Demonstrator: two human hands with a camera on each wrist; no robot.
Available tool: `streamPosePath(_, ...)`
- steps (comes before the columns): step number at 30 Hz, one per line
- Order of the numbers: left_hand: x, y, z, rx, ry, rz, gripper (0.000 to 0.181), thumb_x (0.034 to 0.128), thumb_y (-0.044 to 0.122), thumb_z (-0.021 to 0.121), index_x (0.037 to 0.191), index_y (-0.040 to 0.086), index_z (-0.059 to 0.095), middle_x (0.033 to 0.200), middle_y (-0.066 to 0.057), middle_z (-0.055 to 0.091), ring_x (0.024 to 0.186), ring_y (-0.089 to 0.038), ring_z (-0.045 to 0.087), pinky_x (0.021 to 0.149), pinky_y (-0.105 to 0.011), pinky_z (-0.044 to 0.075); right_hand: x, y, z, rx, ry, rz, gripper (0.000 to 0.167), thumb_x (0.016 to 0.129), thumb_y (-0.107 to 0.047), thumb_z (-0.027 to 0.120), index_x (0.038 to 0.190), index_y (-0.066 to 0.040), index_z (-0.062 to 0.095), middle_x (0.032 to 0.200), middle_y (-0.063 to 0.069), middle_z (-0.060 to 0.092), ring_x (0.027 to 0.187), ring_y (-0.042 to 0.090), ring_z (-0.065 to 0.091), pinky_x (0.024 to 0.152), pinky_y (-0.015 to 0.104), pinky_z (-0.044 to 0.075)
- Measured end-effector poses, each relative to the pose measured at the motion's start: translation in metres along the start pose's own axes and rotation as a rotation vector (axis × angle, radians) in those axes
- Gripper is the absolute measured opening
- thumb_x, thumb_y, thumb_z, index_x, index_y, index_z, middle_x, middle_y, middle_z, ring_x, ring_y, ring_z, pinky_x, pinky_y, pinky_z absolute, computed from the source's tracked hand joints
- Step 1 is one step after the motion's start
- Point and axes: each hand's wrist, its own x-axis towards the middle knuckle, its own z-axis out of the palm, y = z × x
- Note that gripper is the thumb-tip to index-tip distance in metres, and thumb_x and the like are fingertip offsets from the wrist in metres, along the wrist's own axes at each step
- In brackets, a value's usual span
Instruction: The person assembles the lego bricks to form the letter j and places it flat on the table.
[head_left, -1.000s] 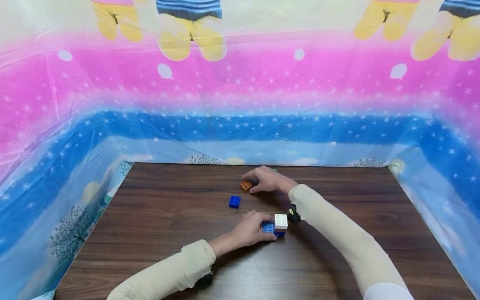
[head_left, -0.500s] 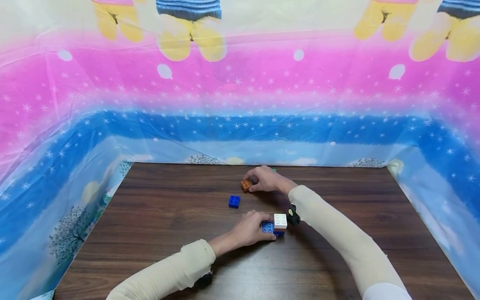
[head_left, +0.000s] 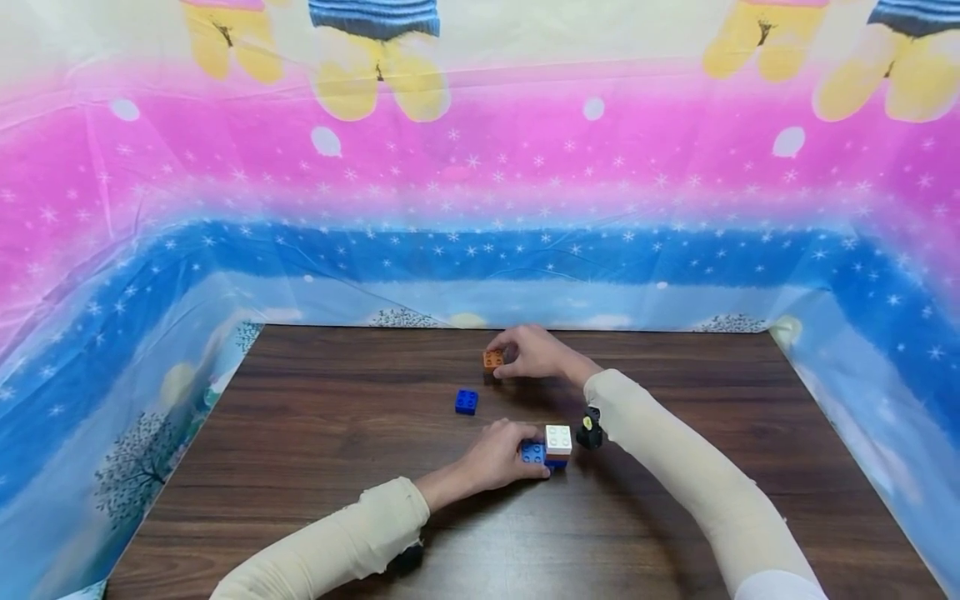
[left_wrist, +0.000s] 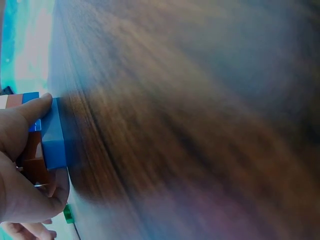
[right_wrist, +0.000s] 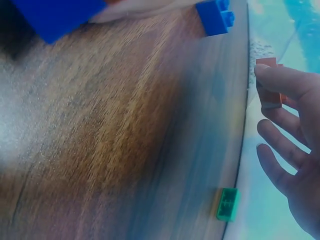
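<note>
My left hand grips a small stack of toy building bricks on the table. A white brick tops the stack, with brown and blue layers under it; a lighter blue brick lies between my thumb and fingers. In the left wrist view, a blue brick and a brown brick show inside that grip. Farther back, my right hand pinches an orange brick between thumb and fingers, and the right wrist view has this orange brick raised off the table.
A loose dark blue brick lies on the wooden table between my hands. Near the table's far edge sits a green brick, hidden from the head view. A printed cloth hangs behind and along both sides.
The orange brick has come up off the table in my right hand, which has risen slightly. My left hand still holds the stack in nearly the same place.
</note>
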Motion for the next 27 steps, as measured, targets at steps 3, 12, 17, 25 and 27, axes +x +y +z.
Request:
streamPosePath(3, 0.0, 0.0, 0.001, -0.006, -0.006, 0.0, 0.044, 0.083, 0.039, 0.086, 0.119, 0.016, 0.075, 0.109, 0.005, 0.075, 0.087, -0.008, 0.06, 0.078, -0.026, 0.046, -0.005, -0.003, -0.004, 0.019, 0.01, 0.004, 0.042, 0.091, -0.027, 0.079, 0.13, -0.014, 0.07, 0.114, -0.001, 0.072, 0.097, 0.014, 0.067, 0.084, 0.034, 0.055)
streamPosePath(12, 0.001, -0.002, 0.001, -0.039, -0.021, 0.001, 0.045, 0.0843, 0.038, 0.085, 0.121, 0.014, 0.074, 0.11, 0.003, 0.075, 0.085, -0.006, 0.06, 0.075, -0.024, 0.046, -0.024, -0.013, -0.016, 0.074, 0.054, -0.004, 0.043, 0.09, -0.026, 0.08, 0.13, -0.015, 0.07, 0.114, -0.001, 0.072, 0.1, 0.016, 0.067, 0.087, 0.037, 0.055)
streamPosePath(17, 0.0, 0.0, -0.001, -0.038, -0.018, 0.007, 0.044, 0.0845, 0.037, 0.085, 0.12, 0.013, 0.074, 0.11, 0.001, 0.075, 0.083, -0.005, 0.06, 0.074, -0.024, 0.046, -0.034, -0.019, -0.022, 0.08, 0.085, -0.024, 0.043, 0.089, -0.029, 0.081, 0.128, -0.016, 0.071, 0.11, -0.005, 0.073, 0.098, 0.013, 0.067, 0.084, 0.036, 0.055)
streamPosePath(25, 0.0, 0.0, 0.0, -0.035, -0.01, 0.014, 0.043, 0.0846, 0.036, 0.085, 0.12, 0.013, 0.075, 0.108, 0.001, 0.076, 0.083, -0.006, 0.06, 0.073, -0.024, 0.046, -0.052, -0.026, -0.027, 0.081, 0.141, -0.045, 0.042, 0.09, -0.032, 0.08, 0.128, -0.018, 0.071, 0.115, -0.006, 0.072, 0.099, 0.011, 0.066, 0.085, 0.037, 0.054)
streamPosePath(27, 0.0, 0.0, 0.001, -0.036, -0.01, 0.015, 0.043, 0.0846, 0.036, 0.085, 0.119, 0.013, 0.075, 0.108, 0.001, 0.076, 0.083, -0.006, 0.059, 0.074, -0.024, 0.045, -0.056, -0.028, -0.027, 0.071, 0.157, -0.051, 0.043, 0.09, -0.032, 0.08, 0.129, -0.017, 0.071, 0.118, -0.004, 0.072, 0.1, 0.011, 0.066, 0.086, 0.036, 0.054)
